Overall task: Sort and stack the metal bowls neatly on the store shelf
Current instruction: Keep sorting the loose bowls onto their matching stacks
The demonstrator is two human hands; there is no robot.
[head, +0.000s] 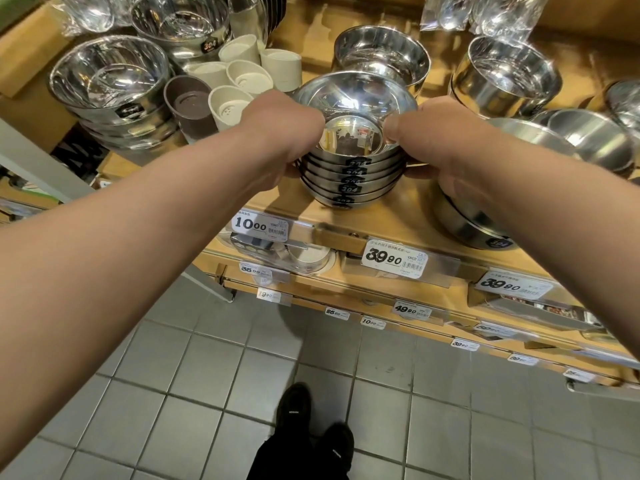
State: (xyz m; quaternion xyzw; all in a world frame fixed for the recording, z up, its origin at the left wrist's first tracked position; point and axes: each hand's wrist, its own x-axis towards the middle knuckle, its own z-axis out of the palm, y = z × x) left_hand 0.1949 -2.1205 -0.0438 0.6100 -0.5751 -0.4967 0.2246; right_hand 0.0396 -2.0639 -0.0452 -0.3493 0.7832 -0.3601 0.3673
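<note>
A stack of metal bowls [349, 168], nested w/ black "304" labels facing out, is held near the front edge of the wooden shelf [304, 199], approx. mid-shelf. The stack's left side is gripped by the left hand [280, 133], fingers curled over the rim; the right side is gripped by the right hand [433, 140], thumb pinched on the top rim. Cream cups [249, 74] are seen towards the back-left; a deeper steel bowl [381, 53] is set just behind the stack.

A nested stack of shallow steel bowls [351, 171] is sitting on the wooden shelf [304, 202], between cream plastic cups [242, 76] lying left and deep steel bowls [505, 76] standing right.
</note>
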